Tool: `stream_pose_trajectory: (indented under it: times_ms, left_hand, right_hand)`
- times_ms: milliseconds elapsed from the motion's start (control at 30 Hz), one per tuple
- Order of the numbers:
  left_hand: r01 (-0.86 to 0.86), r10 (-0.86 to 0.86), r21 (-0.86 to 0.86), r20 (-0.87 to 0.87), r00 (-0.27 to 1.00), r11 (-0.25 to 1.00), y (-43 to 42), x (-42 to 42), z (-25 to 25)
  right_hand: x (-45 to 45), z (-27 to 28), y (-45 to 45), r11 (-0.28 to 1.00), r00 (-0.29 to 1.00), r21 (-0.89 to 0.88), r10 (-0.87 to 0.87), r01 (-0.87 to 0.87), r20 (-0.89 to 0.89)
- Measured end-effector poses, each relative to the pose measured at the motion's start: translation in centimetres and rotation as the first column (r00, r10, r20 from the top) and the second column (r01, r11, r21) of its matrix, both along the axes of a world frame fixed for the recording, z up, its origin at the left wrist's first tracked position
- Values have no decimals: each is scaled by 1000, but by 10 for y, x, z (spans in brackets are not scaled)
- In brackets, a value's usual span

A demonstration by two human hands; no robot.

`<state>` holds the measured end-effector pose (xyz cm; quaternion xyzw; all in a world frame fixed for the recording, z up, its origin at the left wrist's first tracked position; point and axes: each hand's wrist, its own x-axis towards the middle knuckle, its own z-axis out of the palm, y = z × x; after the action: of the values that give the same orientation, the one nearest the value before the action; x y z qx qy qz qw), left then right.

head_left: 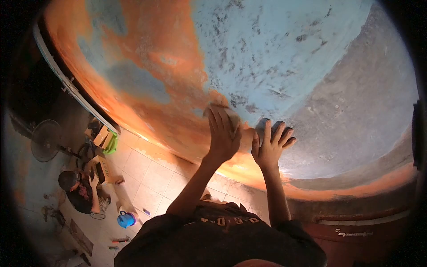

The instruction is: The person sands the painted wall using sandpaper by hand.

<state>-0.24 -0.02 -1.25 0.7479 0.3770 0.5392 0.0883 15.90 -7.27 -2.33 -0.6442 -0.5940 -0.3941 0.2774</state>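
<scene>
A painted wall (pixel 267 58) fills the upper view, with orange, light blue and grey areas and dark scuffed specks on the blue. My left hand (pixel 222 140) presses a small brownish-grey flat piece, which looks like sandpaper (pixel 231 116), against the wall where orange meets blue. That hand is slightly blurred, and its palm hides part of the piece. Just to its right, my right hand (pixel 269 147) rests on the wall with fingers spread. Dark patches lie around its fingertips; whether they are only shadow I cannot tell.
Below left, another person (pixel 80 191) sits on the tiled floor (pixel 153 180) beside cardboard boxes (pixel 103 170). A round fan (pixel 46 140) stands behind them. A blue jug (pixel 126 219) and small tools (pixel 120 240) lie on the floor.
</scene>
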Motion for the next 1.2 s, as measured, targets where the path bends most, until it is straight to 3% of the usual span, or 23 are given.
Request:
stream_pose_trajectory:
  times_ms: [100,167,200,233,300,333,367,400,467,533,600,633,700,767,900,967,1000,1033,1167,1200]
  left_hand:
    - [33,-48,-106,-138,989,994,-2,-3,-17]
    - [-36,57,100,-215,975,994,15,-12,-8]
    - [-44,66,108,-218,974,993,25,-24,5]
    - [-141,220,218,-402,889,966,34,-42,26]
    - [-212,377,341,-550,745,916,41,-59,51]
    - [-143,171,133,-234,957,981,42,-63,58]
    - [12,-7,-33,163,987,999,43,-67,61]
    - [11,-6,-32,166,986,999,42,-63,43]
    - [-20,21,13,-5,1000,1000,33,-43,-21]
    - [61,-61,-115,4,998,991,20,-40,-53]
    - [127,-123,-128,43,991,984,35,-65,-37]
    - [-6,8,24,-80,997,1000,57,-82,-27]
    - [-117,154,200,-177,972,973,95,-125,4]
    - [-65,66,19,-14,998,998,121,-172,37]
    - [-26,27,-16,75,997,1000,153,-216,25]
    - [-14,13,45,17,1000,999,143,-196,-23]
    - [36,-38,-50,-44,998,998,136,-192,-55]
    - [67,-98,-117,-282,954,991,121,-203,-51]
    - [97,-130,-117,-317,940,988,159,-236,-46]
    - [32,-40,-43,-200,979,999,184,-250,-27]
  right_hand:
    - [-3,10,-1,1000,997,4,22,-23,79]
    - [-3,2,0,999,999,18,42,-42,13]
    - [-4,-2,3,998,997,33,54,-52,-53]
    - [-7,-1,5,997,996,42,62,-60,-57]
    - [-15,8,3,995,993,55,89,-84,-83]
    - [-21,12,3,995,992,54,92,-88,-86]
    - [-27,17,3,990,983,36,137,-134,-124]
    - [-33,23,5,983,970,21,181,-180,-161]
    - [-50,42,15,979,971,-17,200,-204,-132]
    - [-70,60,31,972,969,-51,224,-230,-100]
    - [-91,72,52,979,979,-10,205,-205,5]
    - [-103,75,60,979,979,-12,202,-202,6]
    - [-125,83,80,978,976,-15,209,-208,54]
    - [-151,85,100,980,979,4,200,-200,43]
    - [-209,83,136,977,976,-2,214,-214,-48]
    - [-238,77,156,970,969,-16,244,-245,-28]
    - [-251,72,164,963,963,-29,269,-269,-16]
    - [-258,65,172,970,970,-10,243,-243,-5]
    - [-260,58,181,982,983,46,182,-183,25]
    - [-260,58,178,988,988,9,155,-155,25]
